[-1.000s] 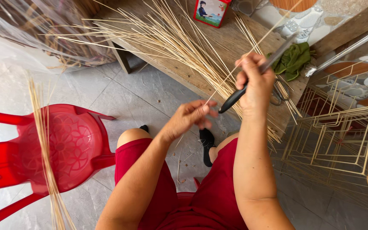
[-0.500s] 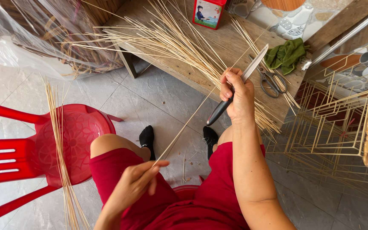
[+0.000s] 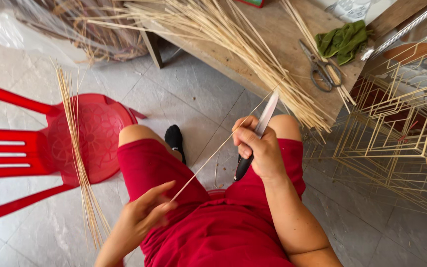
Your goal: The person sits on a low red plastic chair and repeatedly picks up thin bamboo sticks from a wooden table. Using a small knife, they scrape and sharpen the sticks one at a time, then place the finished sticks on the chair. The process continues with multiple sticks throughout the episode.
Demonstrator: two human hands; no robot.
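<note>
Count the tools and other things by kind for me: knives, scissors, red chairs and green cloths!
Knife, in the right hand: 1
Scissors: 1
Red chair: 1
Green cloth: 1
Total: 4

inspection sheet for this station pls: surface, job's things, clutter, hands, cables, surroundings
Surface: wooden bench, worn, bearing a loose stick pile.
Job's things: knife, black handle; thin stick running across its blade.
Clutter: scissors and green cloth on the bench.
Hands: right hand grips the knife; left hand pinches the stick's lower end.
Cables: nothing seen.
Surroundings: red plastic chair carrying a stick bundle; wire frames; tiled floor.
</note>
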